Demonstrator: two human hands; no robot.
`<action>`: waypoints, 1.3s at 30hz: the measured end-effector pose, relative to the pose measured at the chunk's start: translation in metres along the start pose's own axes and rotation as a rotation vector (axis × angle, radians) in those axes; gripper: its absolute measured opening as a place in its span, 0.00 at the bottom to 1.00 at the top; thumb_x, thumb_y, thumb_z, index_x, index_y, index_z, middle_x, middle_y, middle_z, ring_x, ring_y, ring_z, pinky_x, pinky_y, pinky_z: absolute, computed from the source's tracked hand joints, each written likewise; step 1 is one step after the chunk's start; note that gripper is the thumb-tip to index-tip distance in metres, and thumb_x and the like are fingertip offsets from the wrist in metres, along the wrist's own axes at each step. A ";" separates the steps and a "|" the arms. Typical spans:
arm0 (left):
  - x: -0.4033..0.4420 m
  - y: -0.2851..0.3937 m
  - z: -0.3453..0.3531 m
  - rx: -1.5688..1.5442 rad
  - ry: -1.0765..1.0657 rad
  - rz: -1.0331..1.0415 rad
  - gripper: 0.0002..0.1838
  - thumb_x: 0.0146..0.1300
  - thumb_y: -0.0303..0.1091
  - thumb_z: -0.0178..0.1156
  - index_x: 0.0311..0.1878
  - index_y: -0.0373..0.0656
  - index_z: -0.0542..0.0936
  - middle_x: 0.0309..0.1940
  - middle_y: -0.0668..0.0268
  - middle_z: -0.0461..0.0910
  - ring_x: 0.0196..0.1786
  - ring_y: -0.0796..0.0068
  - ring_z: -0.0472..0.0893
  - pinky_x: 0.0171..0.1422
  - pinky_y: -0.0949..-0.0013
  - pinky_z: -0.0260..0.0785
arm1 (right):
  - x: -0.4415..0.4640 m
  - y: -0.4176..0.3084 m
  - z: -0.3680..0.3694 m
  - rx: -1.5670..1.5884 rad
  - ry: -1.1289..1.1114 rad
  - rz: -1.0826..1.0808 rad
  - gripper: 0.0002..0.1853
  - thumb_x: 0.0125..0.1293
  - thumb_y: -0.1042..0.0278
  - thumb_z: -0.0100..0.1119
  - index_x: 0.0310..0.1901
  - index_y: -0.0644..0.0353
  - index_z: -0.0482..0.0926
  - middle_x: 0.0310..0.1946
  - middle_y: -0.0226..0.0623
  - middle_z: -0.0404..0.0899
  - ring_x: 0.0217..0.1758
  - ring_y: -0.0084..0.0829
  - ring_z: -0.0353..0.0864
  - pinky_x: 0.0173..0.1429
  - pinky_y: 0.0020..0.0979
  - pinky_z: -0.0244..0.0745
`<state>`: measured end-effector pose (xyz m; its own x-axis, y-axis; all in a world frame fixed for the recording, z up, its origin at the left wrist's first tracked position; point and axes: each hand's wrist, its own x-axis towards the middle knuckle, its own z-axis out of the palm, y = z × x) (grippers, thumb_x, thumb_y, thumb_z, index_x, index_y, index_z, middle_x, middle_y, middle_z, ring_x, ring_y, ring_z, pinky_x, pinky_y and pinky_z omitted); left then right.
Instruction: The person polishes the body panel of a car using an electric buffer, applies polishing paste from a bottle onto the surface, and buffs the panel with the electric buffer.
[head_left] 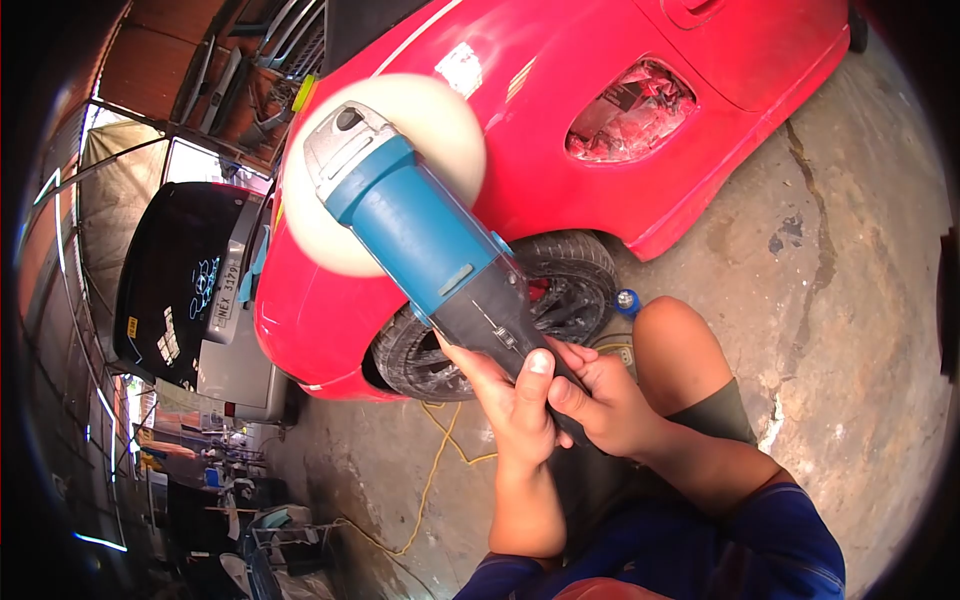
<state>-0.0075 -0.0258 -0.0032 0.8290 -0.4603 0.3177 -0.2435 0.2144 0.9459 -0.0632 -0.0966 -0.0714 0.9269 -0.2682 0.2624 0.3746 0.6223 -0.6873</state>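
Gripping the blue-and-black polisher (425,230) at mid-view in the wrapped fingers (478,362) of left hand (512,402) and right hand (617,408), with its cream pad (445,135) toward eleven o'clock over the red car (540,180), with a paper-lined opening (632,112) at one o'clock

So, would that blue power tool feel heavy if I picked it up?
The power tool probably feels heavy for its size, as the left hand and right hand both hold its black handle. It may tip forward, since the grey head and wide pad sit at the far end.
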 end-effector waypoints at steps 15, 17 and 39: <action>-0.004 -0.002 -0.013 -0.052 0.008 0.004 0.53 0.70 0.39 0.63 0.86 0.49 0.35 0.31 0.49 0.79 0.34 0.55 0.85 0.45 0.47 0.85 | 0.000 0.004 0.008 -0.083 -0.027 -0.047 0.29 0.81 0.54 0.64 0.71 0.70 0.75 0.54 0.33 0.80 0.60 0.20 0.75 0.63 0.28 0.74; -0.004 -0.004 -0.015 -0.054 0.014 0.006 0.54 0.70 0.39 0.63 0.86 0.50 0.36 0.31 0.49 0.79 0.34 0.55 0.85 0.45 0.48 0.86 | 0.000 0.005 0.008 -0.067 -0.039 -0.026 0.30 0.81 0.54 0.64 0.72 0.70 0.75 0.54 0.32 0.80 0.59 0.20 0.75 0.62 0.28 0.74; -0.011 -0.001 -0.034 -0.052 0.058 -0.036 0.52 0.68 0.43 0.65 0.83 0.45 0.41 0.29 0.50 0.78 0.33 0.51 0.86 0.41 0.50 0.85 | -0.001 0.020 0.021 -0.065 -0.053 0.018 0.34 0.82 0.54 0.63 0.78 0.68 0.68 0.43 0.28 0.80 0.32 0.14 0.77 0.35 0.22 0.73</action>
<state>0.0011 0.0084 -0.0100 0.8649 -0.4183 0.2775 -0.1873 0.2439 0.9515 -0.0561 -0.0685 -0.0707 0.9338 -0.2172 0.2842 0.3577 0.5773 -0.7340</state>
